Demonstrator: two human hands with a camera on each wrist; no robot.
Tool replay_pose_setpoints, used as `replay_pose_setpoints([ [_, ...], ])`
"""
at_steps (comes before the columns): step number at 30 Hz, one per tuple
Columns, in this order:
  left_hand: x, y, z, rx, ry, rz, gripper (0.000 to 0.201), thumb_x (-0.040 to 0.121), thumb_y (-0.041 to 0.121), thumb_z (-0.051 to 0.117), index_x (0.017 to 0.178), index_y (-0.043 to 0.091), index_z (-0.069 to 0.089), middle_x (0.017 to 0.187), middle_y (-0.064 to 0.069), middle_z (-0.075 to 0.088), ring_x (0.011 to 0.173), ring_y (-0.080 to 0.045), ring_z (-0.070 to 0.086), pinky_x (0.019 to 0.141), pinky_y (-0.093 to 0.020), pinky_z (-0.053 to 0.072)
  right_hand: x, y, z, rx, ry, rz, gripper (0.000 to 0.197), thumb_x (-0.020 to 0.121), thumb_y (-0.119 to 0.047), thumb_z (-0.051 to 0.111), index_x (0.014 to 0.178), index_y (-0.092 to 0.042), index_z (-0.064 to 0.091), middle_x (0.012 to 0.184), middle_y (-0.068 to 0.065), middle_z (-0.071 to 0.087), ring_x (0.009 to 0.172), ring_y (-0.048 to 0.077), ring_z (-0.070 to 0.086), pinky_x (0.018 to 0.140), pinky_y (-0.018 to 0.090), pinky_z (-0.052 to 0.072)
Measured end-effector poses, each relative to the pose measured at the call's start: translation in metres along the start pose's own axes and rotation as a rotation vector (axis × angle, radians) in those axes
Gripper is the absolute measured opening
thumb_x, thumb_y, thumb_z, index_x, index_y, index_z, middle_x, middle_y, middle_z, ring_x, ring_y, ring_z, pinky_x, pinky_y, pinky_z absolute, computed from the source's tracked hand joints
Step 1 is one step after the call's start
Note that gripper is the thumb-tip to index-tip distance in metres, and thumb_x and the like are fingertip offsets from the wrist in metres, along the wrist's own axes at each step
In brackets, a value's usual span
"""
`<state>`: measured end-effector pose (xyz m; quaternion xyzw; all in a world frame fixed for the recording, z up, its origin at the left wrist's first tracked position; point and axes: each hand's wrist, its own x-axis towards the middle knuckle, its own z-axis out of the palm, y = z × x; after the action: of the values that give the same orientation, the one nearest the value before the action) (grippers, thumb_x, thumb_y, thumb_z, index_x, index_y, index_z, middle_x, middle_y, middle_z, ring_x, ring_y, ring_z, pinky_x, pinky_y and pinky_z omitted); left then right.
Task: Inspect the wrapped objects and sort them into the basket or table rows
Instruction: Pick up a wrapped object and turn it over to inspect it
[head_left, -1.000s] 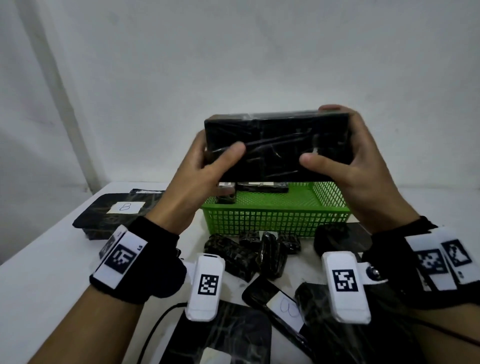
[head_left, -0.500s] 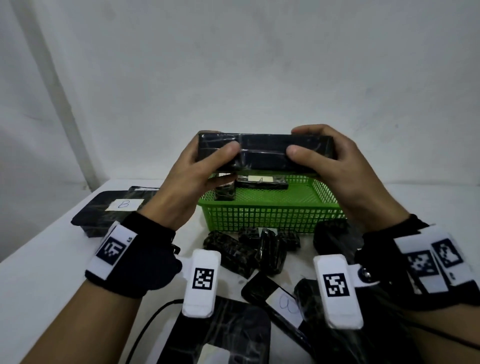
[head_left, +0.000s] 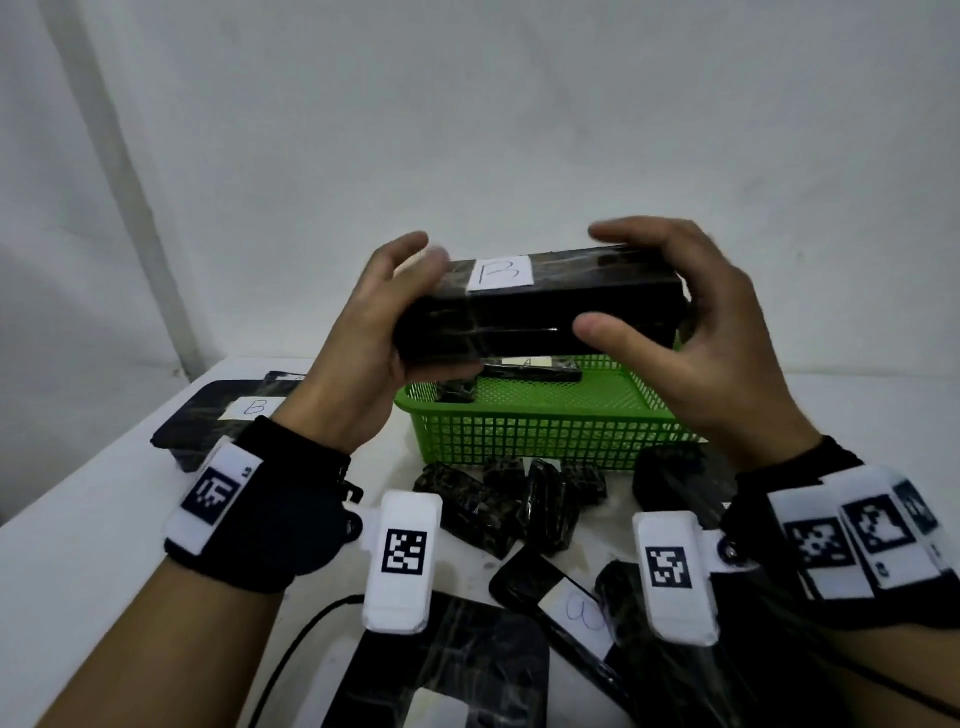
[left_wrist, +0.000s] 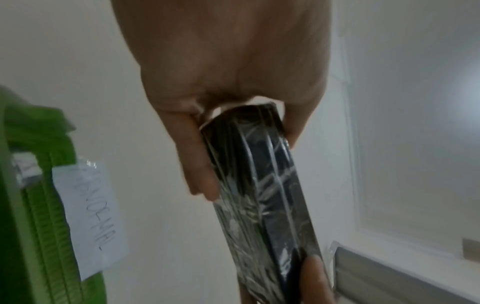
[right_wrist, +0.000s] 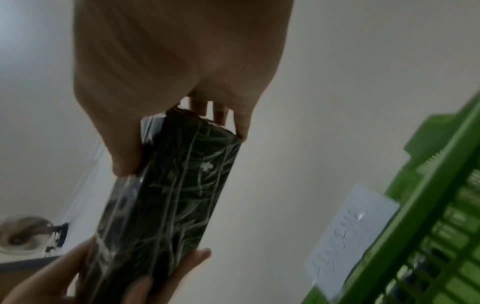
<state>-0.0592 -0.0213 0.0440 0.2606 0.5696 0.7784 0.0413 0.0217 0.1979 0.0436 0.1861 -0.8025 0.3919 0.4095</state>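
1. Above the basket (head_left: 545, 431), I hold the wrapped box (head_left: 540, 317) level, left hand (head_left: 363, 364) gripping one end, right hand (head_left: 691, 338) curled round the other, so its label (head_left: 501, 271) faces me.
2. It is long, black, under crinkled clear film; the white label reads "B".
3. Another "B" package (head_left: 218, 415) lies left on the table (head_left: 78, 545), likely its row.

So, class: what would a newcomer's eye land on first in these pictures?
First, the black wrapped box with a white "B" label, gripped by the left hand and right hand in mid-air. Below it sits a bright green basket on the table, with more dark wrapped objects in front.
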Motion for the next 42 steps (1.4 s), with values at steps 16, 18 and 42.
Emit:
replay_pose_setpoints([
  [16, -0.002, -0.020, 0.014, 0.271, 0.017, 0.231, 0.075, 0.079, 0.007, 0.076, 0.143, 0.023, 0.040, 0.136, -0.003, 0.052, 0.110, -0.012, 0.066, 0.094, -0.043, 0.057, -0.001, 0.016, 0.009, 0.052, -0.032, 0.473, 0.095, 0.062, -0.067, 0.073, 0.143, -0.035, 0.033, 0.110, -0.024, 0.067, 0.103, 0.010, 0.071, 0.079, 0.049, 0.061],
  [18, -0.003, -0.019, 0.014, 0.255, 0.015, 0.223, 0.069, 0.082, 0.018, 0.072, 0.143, 0.025, 0.040, 0.136, 0.000, 0.054, 0.114, -0.014, 0.065, 0.091, -0.040, 0.058, -0.001, 0.016, 0.008, 0.094, -0.050, 0.444, 0.088, 0.078, -0.053, 0.076, 0.147, -0.030, 0.027, 0.114, -0.021, 0.064, 0.100, 0.010, 0.072, 0.065, 0.038, 0.061],
  [42, -0.014, -0.001, 0.033, 0.112, -0.153, -0.264, 0.048, 0.100, 0.050, 0.041, 0.126, 0.018, 0.065, 0.121, -0.013, 0.071, 0.107, -0.025, 0.070, 0.086, -0.040, 0.059, -0.008, -0.003, 0.021, 0.219, -0.443, 0.290, 0.087, 0.081, -0.020, 0.082, 0.150, -0.042, 0.035, 0.151, -0.022, 0.045, 0.137, -0.006, 0.045, 0.108, 0.031, 0.049],
])
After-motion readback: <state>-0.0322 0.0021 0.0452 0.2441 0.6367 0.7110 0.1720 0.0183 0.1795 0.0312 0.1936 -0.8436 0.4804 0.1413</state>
